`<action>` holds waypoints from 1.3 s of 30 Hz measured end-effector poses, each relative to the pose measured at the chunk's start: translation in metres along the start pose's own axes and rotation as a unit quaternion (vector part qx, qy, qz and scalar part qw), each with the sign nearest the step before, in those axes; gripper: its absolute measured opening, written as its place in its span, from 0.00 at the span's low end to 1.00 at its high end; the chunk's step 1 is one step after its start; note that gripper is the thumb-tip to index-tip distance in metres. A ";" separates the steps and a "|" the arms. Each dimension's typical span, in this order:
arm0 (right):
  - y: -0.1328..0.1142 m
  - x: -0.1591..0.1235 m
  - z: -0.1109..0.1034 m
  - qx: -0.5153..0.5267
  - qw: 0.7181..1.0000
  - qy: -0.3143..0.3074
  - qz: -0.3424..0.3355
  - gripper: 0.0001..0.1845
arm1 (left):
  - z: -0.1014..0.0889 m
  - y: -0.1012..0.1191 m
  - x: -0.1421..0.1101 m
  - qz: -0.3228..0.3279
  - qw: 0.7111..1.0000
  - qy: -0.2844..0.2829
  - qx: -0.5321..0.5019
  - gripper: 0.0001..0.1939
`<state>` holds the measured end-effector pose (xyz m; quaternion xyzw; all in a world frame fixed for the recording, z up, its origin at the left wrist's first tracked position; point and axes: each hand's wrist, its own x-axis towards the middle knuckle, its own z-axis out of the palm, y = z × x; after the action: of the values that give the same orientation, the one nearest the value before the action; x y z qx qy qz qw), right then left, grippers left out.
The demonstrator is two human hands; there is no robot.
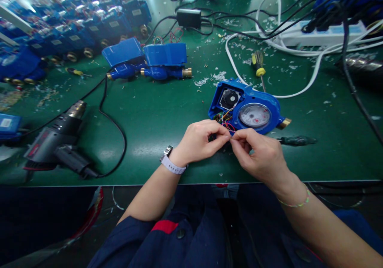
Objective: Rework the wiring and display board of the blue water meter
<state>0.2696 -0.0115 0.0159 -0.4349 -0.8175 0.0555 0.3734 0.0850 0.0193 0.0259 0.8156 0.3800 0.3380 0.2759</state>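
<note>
A blue water meter (pixel 273 102) lies on the green bench in front of me, its round dial facing up and its side housing uncovered. Coloured wires (pixel 228 116) spill from that housing toward my fingers. My left hand (pixel 202 140) pinches a thin wire at the meter's near edge, thumb against forefinger. Close against it, my right hand (pixel 260 154) is also closed in a pinch on a wire; the fingertips of both hands nearly meet. Fingers hide the wire ends. Just right of my right hand lies a dark-handled screwdriver (pixel 299 141), its tip partly covered.
A yellow-and-black screwdriver (pixel 257 64) lies behind the meter. To the left rests a heat gun (pixel 60 140) with its cord. Two blue meters (pixel 164 56) stand farther back, near rows of others (pixel 74 38). A power strip (pixel 323 34), cables and a black adapter (pixel 189 18) occupy the back.
</note>
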 end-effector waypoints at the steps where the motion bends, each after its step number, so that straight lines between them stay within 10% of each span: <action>1: 0.000 0.000 0.000 -0.011 1.000 0.002 -0.008 0.04 | 0.000 0.000 0.000 -0.003 1.000 -0.001 -0.001 0.07; 22: 0.001 0.000 -0.007 0.049 0.997 -0.034 0.049 0.04 | 0.000 -0.001 0.000 -0.035 0.998 -0.012 -0.042 0.06; 39: -0.003 0.008 -0.005 -0.101 0.991 -0.012 -0.083 0.08 | 0.000 0.001 0.001 -0.071 0.992 -0.013 -0.099 0.08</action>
<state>0.2682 -0.0082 0.0253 -0.4006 -0.8564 -0.0529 0.3213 0.0860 0.0193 0.0269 0.7596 0.3983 0.3424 0.3836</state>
